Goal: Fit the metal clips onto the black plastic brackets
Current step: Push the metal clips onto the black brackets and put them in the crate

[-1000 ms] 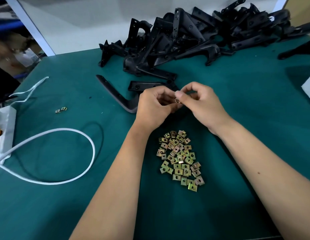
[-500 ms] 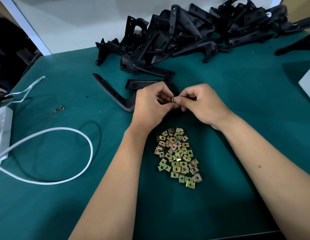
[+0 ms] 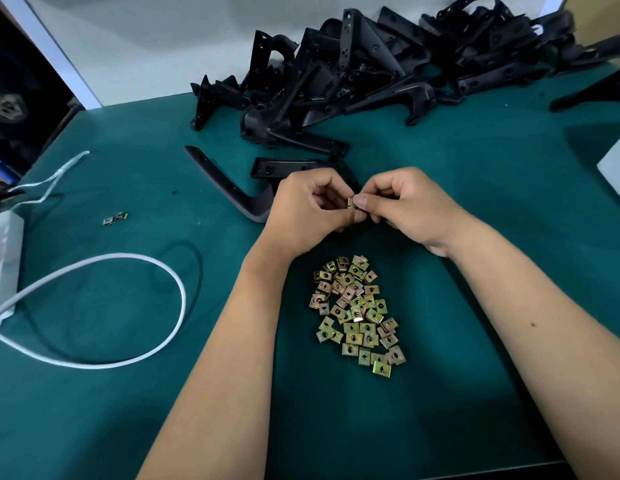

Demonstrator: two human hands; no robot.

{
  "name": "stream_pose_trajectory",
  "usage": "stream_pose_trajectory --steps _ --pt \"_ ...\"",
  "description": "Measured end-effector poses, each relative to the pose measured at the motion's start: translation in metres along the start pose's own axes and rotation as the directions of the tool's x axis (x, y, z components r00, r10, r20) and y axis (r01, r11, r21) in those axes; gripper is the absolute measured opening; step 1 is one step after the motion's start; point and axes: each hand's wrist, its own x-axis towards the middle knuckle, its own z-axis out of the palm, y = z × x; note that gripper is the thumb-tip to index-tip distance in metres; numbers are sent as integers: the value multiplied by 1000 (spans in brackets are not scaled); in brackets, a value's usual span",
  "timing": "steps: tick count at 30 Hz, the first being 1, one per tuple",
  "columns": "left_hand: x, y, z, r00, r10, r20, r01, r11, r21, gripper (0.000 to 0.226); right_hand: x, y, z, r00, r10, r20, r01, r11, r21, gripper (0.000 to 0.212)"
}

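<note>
Nearest to me, the supply of metal clips (image 3: 357, 315) lies in a loose heap on the green counter (image 3: 509, 209), between my two forearms and just short of both hands.

Beyond the heap, my left hand (image 3: 307, 211) is curled around the near end of the black bracket (image 3: 232, 188), with the fingers folded in toward the palm. My right hand (image 3: 405, 206) pinches a single clip (image 3: 352, 202) between thumb and forefinger. The clip sits exactly where the two hands meet, touching or almost touching the fingers of the left hand.

The bracket is an L-shaped part. Its long arm runs away from my left hand toward the far left, flat on the counter; a second flat leg (image 3: 288, 167) extends just beyond my knuckles. The end that takes the clip is hidden under my hands, so I cannot tell how far the clip is seated.

The relation that governs the next move: the clip lies to the right of the bracket end, so I judge it must be pushed leftward, from right hand toward left, while the left hand braces the part. The right hand is the nearer one to the clip heap for the next pick.

Farthest away, the pile of brackets (image 3: 388, 71) lies against the back wall, well apart from the hands.
</note>
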Motion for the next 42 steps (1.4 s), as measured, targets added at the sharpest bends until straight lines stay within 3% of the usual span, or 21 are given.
stream_pose_trajectory --steps 7,12,18,21,23,27,33,35,38,39,41,42 --pt "1 1 12 986 -136 -99 113 972 -208 18 2 2 17 969 -50 -242 52 999 4 27" --pt "2 3 11 979 -187 -85 154 943 -294 18 3 2 21 953 -83 -291 68 996 -63 27" --pt "1 6 9 964 -258 -68 223 921 -320 22 3 4 20 953 -120 -277 92 989 -114 22" --pt "1 7 5 961 -267 -65 239 927 -289 30 1 3 17 951 -200 -237 159 970 -181 6" --pt "1 7 3 960 -275 -43 255 930 -264 36 0 3 16 952 -253 -174 211 951 -227 16" --pt "1 9 1 957 -290 -7 282 936 -210 44 -1 4 9 967 -234 -100 215 962 -168 16" --pt "0 11 0 960 -274 46 278 952 -126 36 1 5 8 972 -184 -146 158 972 -173 4" --pt "-1 12 -2 958 -270 100 280 954 -108 29 4 7 7 968 -111 -224 97 993 -74 9" --pt "-5 14 -4 958 -217 186 234 969 -78 19 6 7 1 954 98 -282 1 944 330 18" --pt "-6 15 -4 963 -180 200 197 978 -65 14 6 7 -1 953 128 -275 -11 920 391 19" --pt "-6 20 -5 988 -79 131 80 997 -1 12 5 6 -1 957 139 -257 -31 924 382 18" --pt "-5 21 -5 1000 -13 19 11 997 78 15 5 5 -1 959 138 -246 -40 929 368 18"
